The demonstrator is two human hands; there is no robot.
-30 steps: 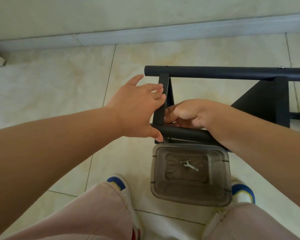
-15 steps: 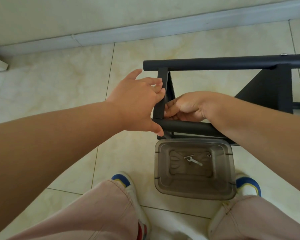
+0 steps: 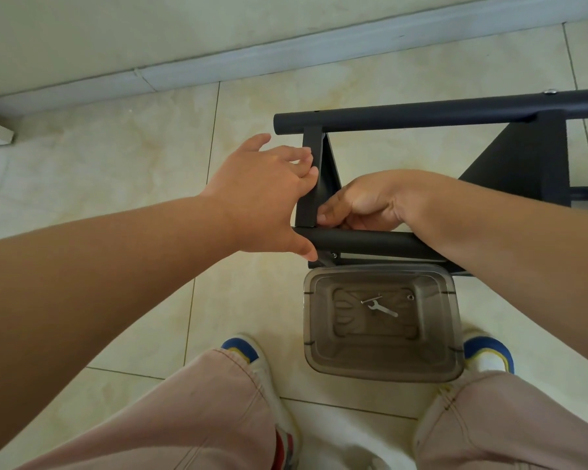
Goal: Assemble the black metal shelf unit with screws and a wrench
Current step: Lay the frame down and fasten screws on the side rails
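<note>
Head view: frame (image 3: 421, 113) lies on its side on the floor.
Left hand (image 3: 262, 198): fingers curled on bracket (image 3: 311, 178), steadying it.
Right hand (image 3: 364, 201): fingertips pinched at the joint, likely seating a screw.
Wrench (image 3: 382, 307): in tub (image 3: 381, 368), unused.

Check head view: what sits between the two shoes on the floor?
Head view: a clear plastic container stands on the tile between the left shoe and right shoe, holding a small wrench and a screw.
</note>
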